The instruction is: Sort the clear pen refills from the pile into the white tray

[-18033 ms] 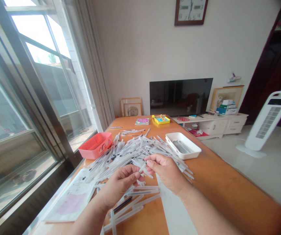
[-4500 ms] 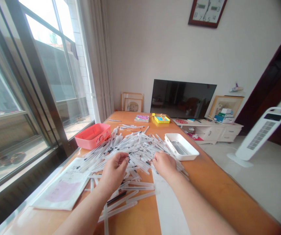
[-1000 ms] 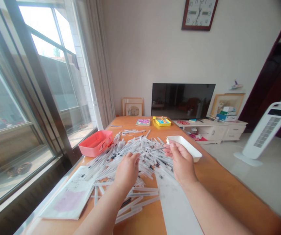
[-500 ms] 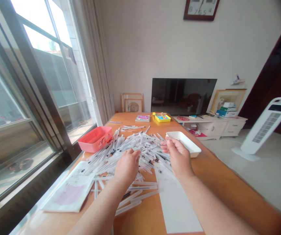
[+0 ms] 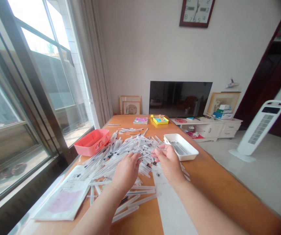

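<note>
My left hand (image 5: 127, 167) is closed in a pinch at one end of a slim pen (image 5: 144, 156) above the pile. Opposite it, my right hand (image 5: 166, 160) has thumb and fingers closed on the other end. Whether a cap or refill sits inside the fingers is hidden. Beneath and beyond both hands spreads a heap of clear pen barrels (image 5: 121, 156), with small black parts among them. Just past my right hand, a white tray (image 5: 192, 154) holds several thin grey pen pieces.
A red plastic basket (image 5: 86, 150) stands left of the heap. A booklet (image 5: 59, 202) lies at the near left, a white paper sheet (image 5: 173, 209) under my right forearm. A pink book (image 5: 140, 120) and a yellow box (image 5: 160, 120) sit at the table's far end.
My right hand has moved left toward my left hand, so the pen now spans the short gap between them. The white tray's contents show more fully. The view has tilted slightly up.
</note>
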A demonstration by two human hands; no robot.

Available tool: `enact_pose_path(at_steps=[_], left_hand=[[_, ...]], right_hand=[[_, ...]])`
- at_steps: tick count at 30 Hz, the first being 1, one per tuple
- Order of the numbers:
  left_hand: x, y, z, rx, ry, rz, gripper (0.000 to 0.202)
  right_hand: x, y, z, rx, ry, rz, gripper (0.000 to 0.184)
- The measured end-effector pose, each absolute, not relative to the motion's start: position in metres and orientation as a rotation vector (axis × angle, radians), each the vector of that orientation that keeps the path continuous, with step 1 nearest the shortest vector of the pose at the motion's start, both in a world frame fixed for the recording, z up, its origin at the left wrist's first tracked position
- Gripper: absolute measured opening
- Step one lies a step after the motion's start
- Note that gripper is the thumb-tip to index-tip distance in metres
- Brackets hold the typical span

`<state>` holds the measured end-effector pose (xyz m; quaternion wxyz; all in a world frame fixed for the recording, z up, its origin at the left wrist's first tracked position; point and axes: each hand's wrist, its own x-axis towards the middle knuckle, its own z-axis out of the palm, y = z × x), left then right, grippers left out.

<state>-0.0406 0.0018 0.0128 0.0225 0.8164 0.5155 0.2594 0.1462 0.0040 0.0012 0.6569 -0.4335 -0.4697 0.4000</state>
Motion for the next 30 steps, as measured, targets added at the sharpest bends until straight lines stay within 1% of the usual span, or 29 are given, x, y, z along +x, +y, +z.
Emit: enact_pose_path(at_steps=[3, 5, 10, 13, 16, 19, 22, 25, 30], left_hand=[[-0.039, 0.001, 0.015, 2.503, 1.551, 0.828, 0.019], [-0.039, 0.0, 0.015, 2.507, 1.522, 0.823, 0.019], [-0.038, 0.0, 0.012, 2.502, 1.51, 0.835, 0.023], [-0.038, 0.002, 0.01, 2.487, 1.529, 0.839, 0.024], [-0.037, 0.002, 0.011, 2.469, 1.541, 0.83, 0.024], [-0.038, 0.002, 0.012, 2.453, 1.546, 0.827, 0.024], [-0.04, 0.003, 0.011, 2.438, 1.564, 0.845, 0.024], [-0.042, 0.006, 0.009, 2.424, 1.573, 0.878, 0.023], [-0.044, 0.007, 0.006, 2.423, 1.568, 0.897, 0.022]], right_hand=[[0.142, 0.004, -0.004, -1.029, -1.155, 0.881, 0.037], [0.141, 0.004, -0.007, -1.077, -1.273, 0.805, 0.034], [0.144, -0.001, -0.011, -1.192, -1.59, 0.452, 0.033], [0.146, -0.002, -0.01, -1.234, -1.774, 0.226, 0.039], [0.148, -0.001, -0.01, -1.258, -1.917, 0.091, 0.048], [0.15, 0.002, -0.01, -1.328, -1.902, 0.089, 0.048], [0.156, 0.005, -0.011, -1.45, -1.84, 0.142, 0.037], [0.162, 0.008, -0.014, -1.547, -1.929, 0.193, 0.025], [0.163, 0.012, -0.02, -1.672, -2.075, 0.216, 0.022]])
